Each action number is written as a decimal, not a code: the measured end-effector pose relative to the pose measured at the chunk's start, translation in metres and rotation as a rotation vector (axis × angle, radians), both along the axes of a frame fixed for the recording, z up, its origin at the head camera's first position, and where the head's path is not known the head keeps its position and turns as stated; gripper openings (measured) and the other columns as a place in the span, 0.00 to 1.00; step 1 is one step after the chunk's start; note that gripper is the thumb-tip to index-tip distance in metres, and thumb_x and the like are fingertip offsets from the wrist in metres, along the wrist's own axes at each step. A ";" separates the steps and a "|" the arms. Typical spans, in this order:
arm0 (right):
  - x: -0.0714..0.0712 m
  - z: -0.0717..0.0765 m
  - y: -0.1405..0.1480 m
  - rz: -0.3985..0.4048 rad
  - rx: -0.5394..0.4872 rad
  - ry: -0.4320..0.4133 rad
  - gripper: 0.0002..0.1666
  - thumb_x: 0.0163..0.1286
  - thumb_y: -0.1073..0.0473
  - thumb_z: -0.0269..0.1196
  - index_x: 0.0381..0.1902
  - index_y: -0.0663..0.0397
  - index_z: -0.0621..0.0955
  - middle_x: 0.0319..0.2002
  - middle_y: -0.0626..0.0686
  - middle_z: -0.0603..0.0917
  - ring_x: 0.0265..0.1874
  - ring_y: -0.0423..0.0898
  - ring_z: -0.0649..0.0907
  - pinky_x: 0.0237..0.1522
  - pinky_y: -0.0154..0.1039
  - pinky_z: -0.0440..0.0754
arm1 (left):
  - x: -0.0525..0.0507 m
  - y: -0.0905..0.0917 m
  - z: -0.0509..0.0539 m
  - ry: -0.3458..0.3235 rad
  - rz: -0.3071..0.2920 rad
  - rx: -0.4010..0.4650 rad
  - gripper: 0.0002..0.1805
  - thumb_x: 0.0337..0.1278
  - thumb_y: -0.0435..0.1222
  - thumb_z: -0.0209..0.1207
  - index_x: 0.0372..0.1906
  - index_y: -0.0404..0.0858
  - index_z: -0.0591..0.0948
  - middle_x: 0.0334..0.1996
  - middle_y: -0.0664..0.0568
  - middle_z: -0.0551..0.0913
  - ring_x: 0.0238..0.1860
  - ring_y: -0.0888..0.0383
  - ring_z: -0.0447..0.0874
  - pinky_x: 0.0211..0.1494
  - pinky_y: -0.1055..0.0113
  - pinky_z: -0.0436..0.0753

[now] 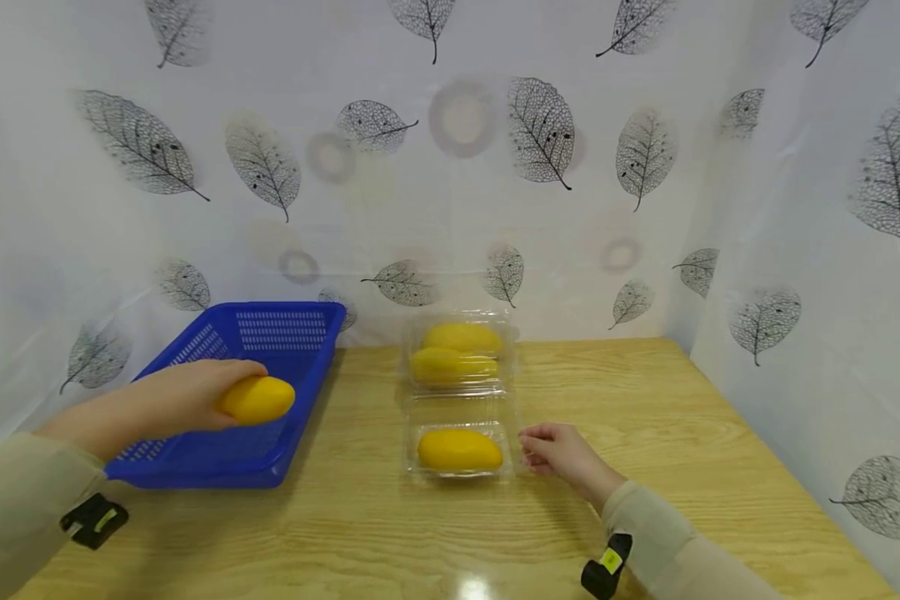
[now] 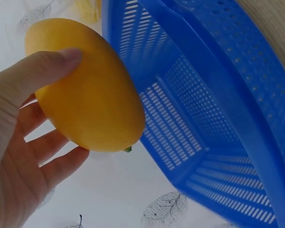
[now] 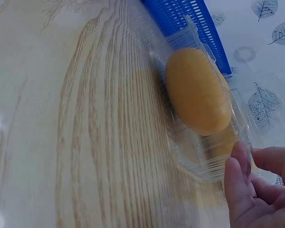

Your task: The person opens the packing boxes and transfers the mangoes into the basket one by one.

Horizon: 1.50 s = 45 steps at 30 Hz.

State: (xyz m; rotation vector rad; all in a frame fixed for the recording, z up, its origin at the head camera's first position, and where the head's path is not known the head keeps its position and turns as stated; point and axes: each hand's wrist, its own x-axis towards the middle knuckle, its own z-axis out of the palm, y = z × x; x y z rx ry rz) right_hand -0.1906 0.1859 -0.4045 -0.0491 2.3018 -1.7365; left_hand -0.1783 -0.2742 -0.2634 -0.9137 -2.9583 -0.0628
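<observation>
A yellow mango (image 1: 258, 400) is gripped in the left hand (image 1: 187, 396) above the blue basket (image 1: 311, 417); the left wrist view shows thumb and fingers round the mango (image 2: 88, 90). One mango (image 1: 460, 451) lies in the near half of an opened clear plastic box (image 1: 461, 408). Two more mangoes (image 1: 456, 367) are under clear plastic behind it. The right hand (image 1: 566, 458) is at the box's right side. In the right wrist view, its thumb and fingers meet at the edge of the clear box (image 3: 204, 173), beside the mango (image 3: 197, 90).
The blue basket stands at the left on the wooden table (image 1: 615, 400). A white curtain (image 1: 450, 225) with leaf prints hangs behind the table and along its sides. Dark wrist cameras are strapped on both sleeves.
</observation>
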 end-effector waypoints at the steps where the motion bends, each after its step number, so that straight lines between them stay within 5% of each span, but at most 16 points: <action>1: 0.000 0.000 0.000 0.000 0.000 0.000 0.19 0.71 0.63 0.52 0.52 0.76 0.73 0.35 0.60 0.80 0.28 0.43 0.80 0.34 0.37 0.81 | 0.000 -0.002 -0.001 0.005 0.000 0.001 0.31 0.38 0.36 0.72 0.53 0.34 0.75 0.44 0.47 0.81 0.42 0.49 0.80 0.46 0.49 0.78; 19: 0.001 0.003 -0.001 0.008 -0.011 -0.003 0.20 0.71 0.62 0.52 0.53 0.77 0.72 0.35 0.60 0.80 0.28 0.43 0.80 0.34 0.37 0.81 | -0.009 -0.024 0.001 0.005 0.045 0.011 0.31 0.38 0.34 0.72 0.53 0.32 0.75 0.43 0.46 0.81 0.40 0.49 0.80 0.44 0.48 0.78; 45: 0.001 0.002 -0.001 0.009 -0.018 -0.004 0.19 0.71 0.65 0.51 0.52 0.77 0.72 0.36 0.61 0.80 0.28 0.42 0.79 0.34 0.36 0.81 | -0.043 -0.034 0.006 -0.027 0.065 0.001 0.32 0.38 0.33 0.70 0.53 0.28 0.73 0.40 0.43 0.81 0.37 0.48 0.79 0.42 0.47 0.78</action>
